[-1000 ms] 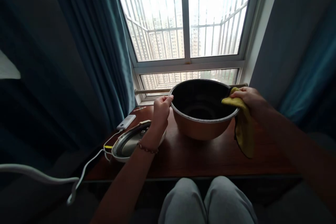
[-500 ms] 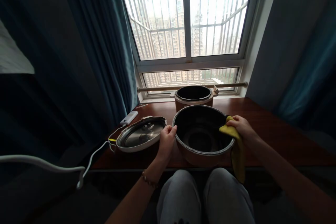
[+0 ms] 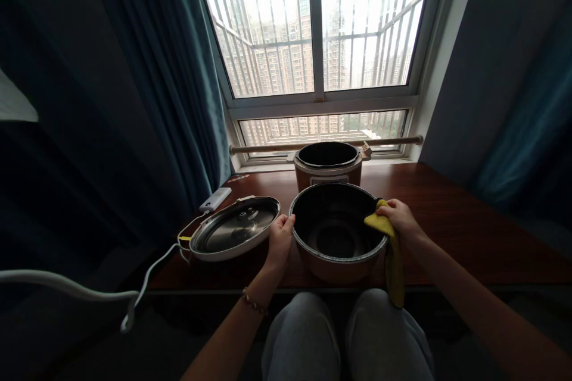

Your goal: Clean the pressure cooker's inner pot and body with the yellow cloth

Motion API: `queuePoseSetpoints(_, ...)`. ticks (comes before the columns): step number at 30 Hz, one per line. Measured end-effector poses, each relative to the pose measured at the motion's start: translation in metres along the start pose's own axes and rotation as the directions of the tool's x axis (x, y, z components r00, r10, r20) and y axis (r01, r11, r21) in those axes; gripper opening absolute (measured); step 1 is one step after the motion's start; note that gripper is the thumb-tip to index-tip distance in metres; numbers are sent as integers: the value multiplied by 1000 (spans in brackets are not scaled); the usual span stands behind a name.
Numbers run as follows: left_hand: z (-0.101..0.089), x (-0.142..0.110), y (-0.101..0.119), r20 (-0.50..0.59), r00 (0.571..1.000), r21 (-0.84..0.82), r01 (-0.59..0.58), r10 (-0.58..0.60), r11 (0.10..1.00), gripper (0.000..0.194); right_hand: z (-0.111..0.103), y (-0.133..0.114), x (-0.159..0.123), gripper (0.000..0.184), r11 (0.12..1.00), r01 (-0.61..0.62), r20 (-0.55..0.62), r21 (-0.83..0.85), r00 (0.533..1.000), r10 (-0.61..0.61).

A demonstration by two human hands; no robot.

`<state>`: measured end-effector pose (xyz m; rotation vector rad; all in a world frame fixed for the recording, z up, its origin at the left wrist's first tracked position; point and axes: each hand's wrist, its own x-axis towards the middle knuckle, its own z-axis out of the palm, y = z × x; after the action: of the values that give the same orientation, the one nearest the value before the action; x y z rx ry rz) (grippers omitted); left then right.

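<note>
Between my hands is a wide inner pot (image 3: 337, 271) with a black inside and a pale metal rim, at the front of the dark red table. My left hand (image 3: 280, 238) is closed on the pot's left rim. With my right hand (image 3: 400, 220) I pinch a yellow cloth (image 3: 382, 223) over the right rim; part of it lies inside the pot and the rest hangs down outside. Behind the pot stands a rice cooker body (image 3: 328, 174) with its top uncovered. To the left, a round lid (image 3: 236, 229) lies with its metal inner side up.
A white power strip (image 3: 215, 198) lies at the table's left edge, and its white cable (image 3: 67, 283) loops off to the left. Blue curtains (image 3: 174, 101) flank the barred window. My knees (image 3: 304, 333) are just under the table's front edge (image 3: 201, 290).
The pot, both hands and the cloth appear slightly further left, partly because the view has shifted. More of the cooker's front shows behind the pot. My grips look the same.
</note>
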<state>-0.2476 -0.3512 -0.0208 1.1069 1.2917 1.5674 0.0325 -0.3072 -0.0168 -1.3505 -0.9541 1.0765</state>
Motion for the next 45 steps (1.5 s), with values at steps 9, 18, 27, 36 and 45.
queuePoseSetpoints(9,12,38,0,-28,997,78,-64,66,995,28,22,-15,33,21,1000,-8,-56,-3,998,8)
queuePoseSetpoints(18,10,19,-14,-27,999,75,-39,41,996,29,13,0,25,19,998,-41,-24,-44,999,40)
queuePoseSetpoints(27,13,10,-31,-14,1000,66,-23,24,998,31,1,10,21,21,997,-45,-17,-68,999,44)
queuePoseSetpoints(36,14,8,-33,2,1000,61,-17,17,998,30,-6,25,26,21,997,-17,21,-80,1000,19)
queuePoseSetpoints(45,15,5,-31,-7,1000,78,-18,19,997,31,-8,35,32,20,997,-28,34,-67,999,30)
